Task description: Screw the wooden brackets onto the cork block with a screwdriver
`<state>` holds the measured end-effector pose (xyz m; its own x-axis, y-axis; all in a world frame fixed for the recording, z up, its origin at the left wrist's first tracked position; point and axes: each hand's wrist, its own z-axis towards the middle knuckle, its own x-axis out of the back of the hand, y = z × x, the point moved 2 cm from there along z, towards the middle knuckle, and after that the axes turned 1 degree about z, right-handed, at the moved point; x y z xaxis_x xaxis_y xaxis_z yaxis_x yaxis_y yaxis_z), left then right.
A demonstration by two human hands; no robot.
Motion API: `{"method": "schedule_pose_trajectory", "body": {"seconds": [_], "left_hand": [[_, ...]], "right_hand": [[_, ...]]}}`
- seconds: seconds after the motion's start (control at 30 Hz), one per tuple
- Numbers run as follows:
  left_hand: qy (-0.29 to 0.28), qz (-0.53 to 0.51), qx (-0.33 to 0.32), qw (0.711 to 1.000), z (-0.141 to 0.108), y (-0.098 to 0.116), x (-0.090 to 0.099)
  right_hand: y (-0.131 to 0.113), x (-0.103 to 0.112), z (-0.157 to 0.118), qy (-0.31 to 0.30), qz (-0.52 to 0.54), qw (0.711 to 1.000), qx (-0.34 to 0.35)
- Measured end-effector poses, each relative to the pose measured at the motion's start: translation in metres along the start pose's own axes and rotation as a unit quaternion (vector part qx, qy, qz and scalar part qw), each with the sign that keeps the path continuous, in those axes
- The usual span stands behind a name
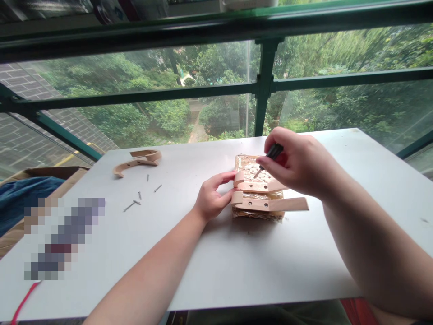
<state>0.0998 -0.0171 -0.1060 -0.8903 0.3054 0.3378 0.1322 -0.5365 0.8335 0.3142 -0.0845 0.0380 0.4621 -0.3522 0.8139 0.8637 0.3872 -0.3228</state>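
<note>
My right hand [297, 158] is closed around the dark handle of a screwdriver [274, 151]. Its shaft slants down to the left, the tip just above the far wooden hook [259, 187]. The fingers and thumb of my left hand [213, 196] pinch the curled left end of that hook. Beside it, nearer to me, lies a second wooden hook [280, 205], its straight end jutting out to the right. Both rest across a block wrapped in clear plastic [250, 163]. Two dark spots, holes or screw heads, show in each hook. My right hand hides the far hook's right end.
Several loose screws [139, 195] lie on the white table [203, 280] left of my left hand. Behind them are more curved wooden pieces [138, 164]. A blurred-out object [66, 239] is at the near left. A cardboard box [72, 174] holding blue cloth stands beyond the left edge.
</note>
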Motion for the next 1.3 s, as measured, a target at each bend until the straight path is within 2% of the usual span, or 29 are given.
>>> {"method": "schedule_pose_trajectory", "body": {"seconds": [0.1, 0.3, 0.47, 0.67, 0.8, 1.03, 1.17, 1.3], "left_hand": [[-0.001, -0.001, -0.005, 1.0, 0.0, 0.0, 0.0], [-0.008, -0.001, -0.002, 1.0, 0.0, 0.0, -0.001], [-0.008, 0.0, 0.0, 1.0, 0.0, 0.002, -0.001], [-0.008, -0.001, -0.007, 1.0, 0.0, 0.002, -0.001], [-0.008, -0.003, -0.005, 1.0, 0.0, 0.0, -0.001], [-0.007, -0.005, -0.005, 1.0, 0.0, -0.002, -0.002], [-0.006, -0.004, -0.01, 1.0, 0.0, -0.004, -0.001], [-0.005, -0.002, -0.013, 1.0, 0.0, -0.004, -0.001]], "right_hand": [[0.001, 0.004, 0.0, 0.018, 0.017, 1.0, -0.012], [0.005, -0.007, 0.0, -0.074, -0.014, 0.997, 0.018], [0.002, -0.008, 0.0, -0.025, 0.001, 1.0, 0.018], [0.001, -0.017, 0.0, -0.067, 0.001, 0.998, 0.017], [0.002, -0.012, 0.0, -0.012, -0.001, 1.0, 0.026], [0.003, -0.015, 0.001, -0.095, 0.016, 0.995, 0.005], [0.007, -0.013, 0.001, -0.086, 0.014, 0.996, -0.009], [0.009, -0.011, 0.002, -0.054, 0.011, 0.998, 0.006]]}}
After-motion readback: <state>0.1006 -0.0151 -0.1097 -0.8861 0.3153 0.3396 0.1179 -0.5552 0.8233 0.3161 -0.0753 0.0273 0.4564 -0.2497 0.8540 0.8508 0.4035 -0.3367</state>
